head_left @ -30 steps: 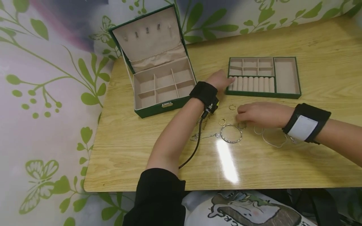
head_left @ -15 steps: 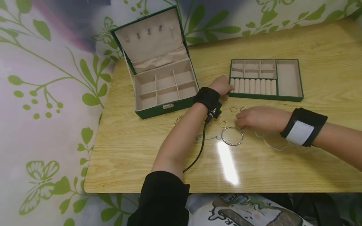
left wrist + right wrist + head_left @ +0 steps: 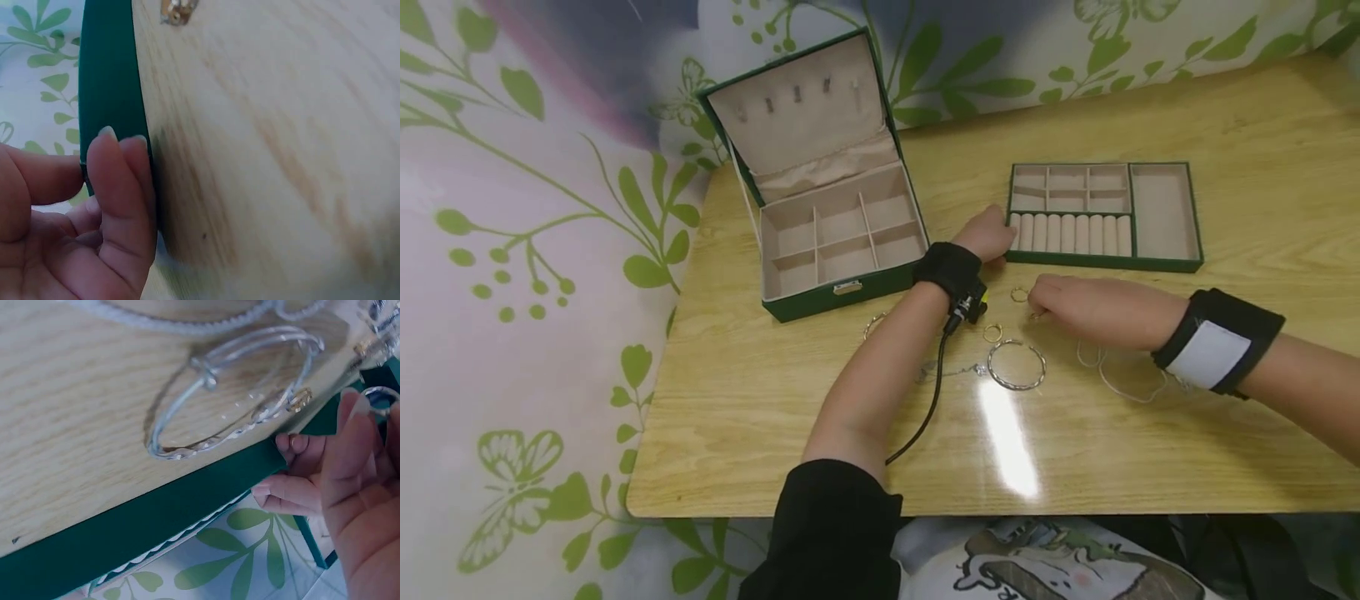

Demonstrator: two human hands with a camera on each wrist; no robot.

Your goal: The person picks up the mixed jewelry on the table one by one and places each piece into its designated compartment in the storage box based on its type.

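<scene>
1. While the long side of the flat green tray with beige lining [image 3: 1165, 215] runs left to right across the far half of the pale wooden table [image 3: 1150, 450], its row of beige ring rolls [image 3: 1071, 233] sits along the near edge, each roll standing front to back.
2. Three small square cells fill the tray's far left, and one long open compartment takes up its right end; the outer wall is dark green, the inside a soft beige.
3. At the tray's near-left corner the left hand [image 3: 987, 234] grips the green wall; the left wrist view shows curled fingers [image 3: 119, 187] pressed against that green edge, thumb on the other side.
4. Just in front of the tray, the right hand [image 3: 1090, 305] lies palm down with fingers bent, and in the right wrist view a fingertip and thumb pinch a thin small silver ring [image 3: 378, 395].
5. A small gold ring [image 3: 1018, 294] lies between the two hands, and another small gold hoop [image 3: 992, 332] sits nearer the person.
6. Close by it rests a large twisted silver bangle [image 3: 1016, 364], with a thin silver chain [image 3: 946, 369] to its left and a pale looped necklace [image 3: 1123, 379] under the right forearm.
7. To the left stands an open green jewellery box with beige compartments [image 3: 835, 242], lid raised.
</scene>
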